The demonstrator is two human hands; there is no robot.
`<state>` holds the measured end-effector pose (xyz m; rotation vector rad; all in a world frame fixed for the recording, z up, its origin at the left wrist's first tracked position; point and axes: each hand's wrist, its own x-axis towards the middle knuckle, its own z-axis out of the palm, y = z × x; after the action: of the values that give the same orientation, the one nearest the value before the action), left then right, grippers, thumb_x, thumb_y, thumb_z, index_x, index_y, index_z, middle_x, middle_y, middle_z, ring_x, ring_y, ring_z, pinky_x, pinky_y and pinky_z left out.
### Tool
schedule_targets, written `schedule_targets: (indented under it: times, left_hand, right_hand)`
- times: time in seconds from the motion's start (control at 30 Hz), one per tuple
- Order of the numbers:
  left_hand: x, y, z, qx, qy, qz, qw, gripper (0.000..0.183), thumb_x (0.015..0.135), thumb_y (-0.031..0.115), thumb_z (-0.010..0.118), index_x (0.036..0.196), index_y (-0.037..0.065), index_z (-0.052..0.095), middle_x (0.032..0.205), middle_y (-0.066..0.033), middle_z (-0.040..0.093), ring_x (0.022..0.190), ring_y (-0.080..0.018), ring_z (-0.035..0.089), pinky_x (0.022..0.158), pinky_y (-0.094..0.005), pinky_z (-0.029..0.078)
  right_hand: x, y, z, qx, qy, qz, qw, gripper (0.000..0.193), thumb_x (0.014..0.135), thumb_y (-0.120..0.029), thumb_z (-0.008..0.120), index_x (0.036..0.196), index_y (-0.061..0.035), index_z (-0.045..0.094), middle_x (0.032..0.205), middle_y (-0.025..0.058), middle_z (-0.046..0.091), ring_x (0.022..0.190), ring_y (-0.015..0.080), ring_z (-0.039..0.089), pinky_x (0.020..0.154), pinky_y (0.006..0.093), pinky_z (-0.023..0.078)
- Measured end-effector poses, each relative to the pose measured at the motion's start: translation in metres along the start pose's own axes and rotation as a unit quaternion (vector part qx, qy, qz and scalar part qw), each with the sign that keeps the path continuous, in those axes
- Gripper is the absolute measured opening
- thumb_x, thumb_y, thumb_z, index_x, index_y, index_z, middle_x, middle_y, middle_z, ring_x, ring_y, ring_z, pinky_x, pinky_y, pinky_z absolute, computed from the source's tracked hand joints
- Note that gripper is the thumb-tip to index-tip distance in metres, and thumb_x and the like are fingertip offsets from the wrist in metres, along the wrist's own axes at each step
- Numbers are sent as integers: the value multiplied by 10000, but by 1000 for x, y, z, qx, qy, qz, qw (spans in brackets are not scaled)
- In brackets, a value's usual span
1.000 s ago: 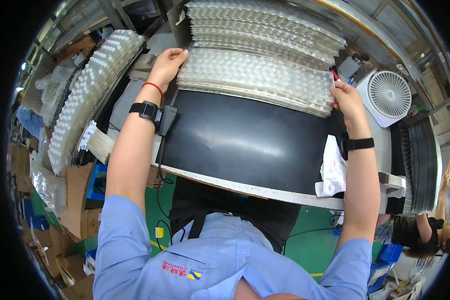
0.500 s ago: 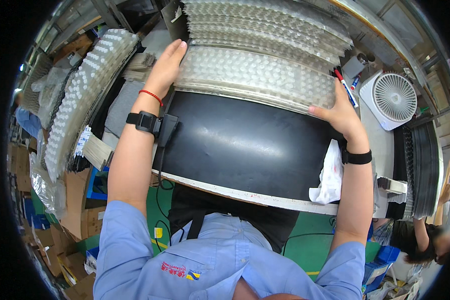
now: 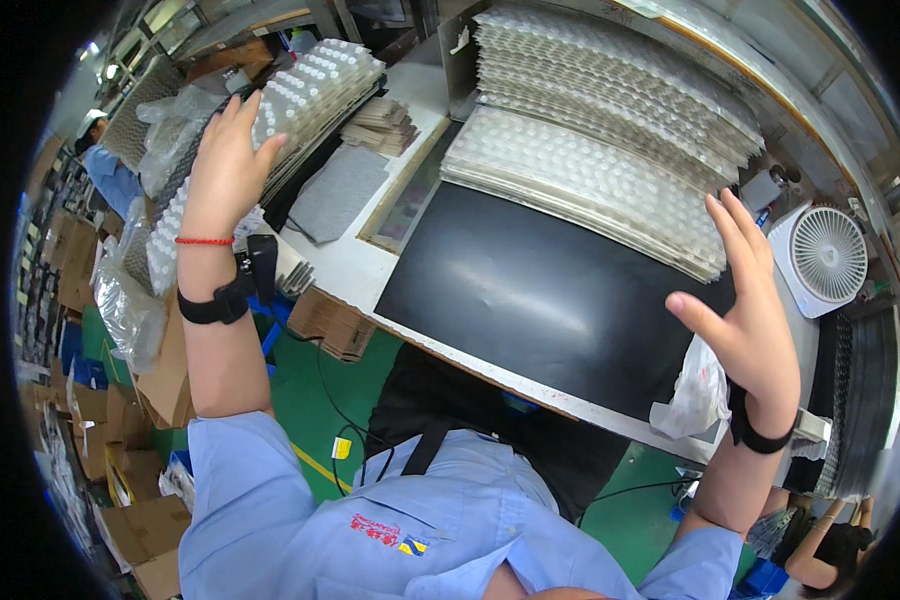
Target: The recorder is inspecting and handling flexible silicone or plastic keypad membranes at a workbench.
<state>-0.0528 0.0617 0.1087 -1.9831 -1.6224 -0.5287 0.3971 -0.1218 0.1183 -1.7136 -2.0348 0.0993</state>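
Note:
My left hand is raised over the left side with its fingers stretched out and nothing held. Behind it leans a thick stack of clear sheets with rows of white round dots. My right hand hangs open, fingers spread, by the right end of a low stack of translucent dotted sheets. That low stack lies along the back of a black mat. A taller pile of similar sheets stands right behind it.
A white fan stands on the right of the table. Crumpled white plastic lies at the mat's right front corner. Grey cloth-like sheets and small stacked strips sit on the left. Cardboard boxes stand on the floor.
My left hand has let go of the low stack's left end and swung left to the dotted sheets. My right hand has come off the stack's right end. The view has turned left.

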Motion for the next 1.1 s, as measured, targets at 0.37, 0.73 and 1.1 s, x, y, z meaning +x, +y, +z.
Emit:
schedule_targets:
  times: [0.37, 0.73, 1.1]
  left_hand:
    - [-11, -34, 6, -87, -31, 22, 996, 424, 814, 161, 691, 1202, 14, 605, 1139, -228, 631, 1071, -385, 592, 953, -393, 448]
    - [0, -52, -17, -105, 220, -148, 959, 235, 919, 172, 580, 1097, 48, 670, 1049, -169, 675, 988, -339, 634, 856, -372, 486]
    - [-131, 171, -20, -375, -39, 271, 886, 320, 677, -49, 627, 970, 70, 675, 1052, -94, 656, 973, -269, 612, 814, -381, 453]
  right_hand:
    - [-43, -31, -11, 37, -41, -65, 996, 873, 680, -302, 801, 1399, 0, 408, 1481, 224, 319, 1349, 400, 302, 1113, 469, 239]
    - [-99, -49, 29, 164, -93, -51, 981, 823, 708, -351, 800, 1361, 10, 453, 1441, 225, 380, 1315, 406, 358, 1087, 471, 273]
    - [-119, -24, 95, 674, 84, 296, 672, 750, 998, -563, 252, 1466, 21, 208, 1371, 235, 450, 1173, 295, 536, 884, 383, 506]
